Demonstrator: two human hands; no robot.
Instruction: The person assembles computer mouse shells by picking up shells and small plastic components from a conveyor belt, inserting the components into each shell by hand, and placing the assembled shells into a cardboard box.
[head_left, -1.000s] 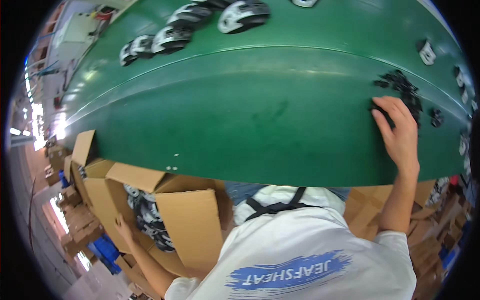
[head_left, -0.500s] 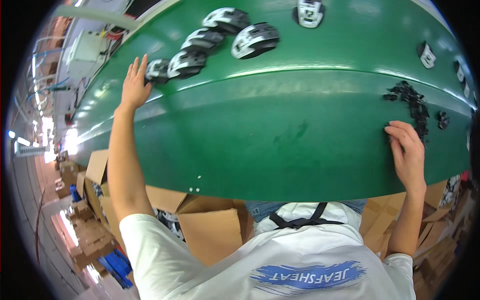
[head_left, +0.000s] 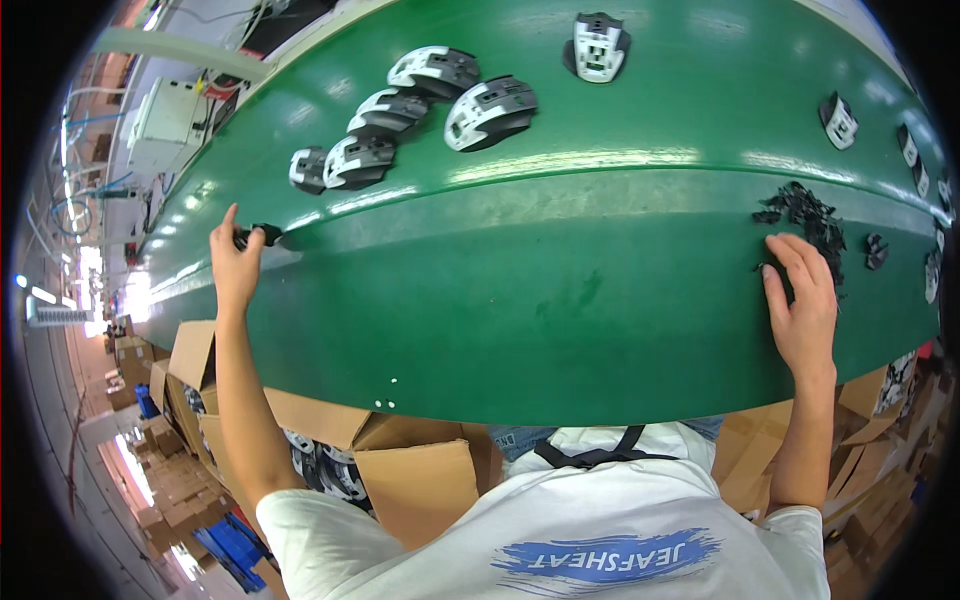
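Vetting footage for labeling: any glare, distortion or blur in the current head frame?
Head view: glare streaks along the ridge of the green table, lights at far left blown out; head view: table's near edge bows, corners black; head view: small black pieces near the right hand merge, no obvious motion blur on either hand.

The left hand (head_left: 237,268) (lower left a second ago, then upper left) now pinches a dark piece (head_left: 271,234), mid-left.

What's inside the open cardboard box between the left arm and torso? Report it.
Black-and-white computer-mouse shells lie inside the cardboard box. Its flaps and the left sleeve cover part; the bottom, under the shells, cannot be seen.
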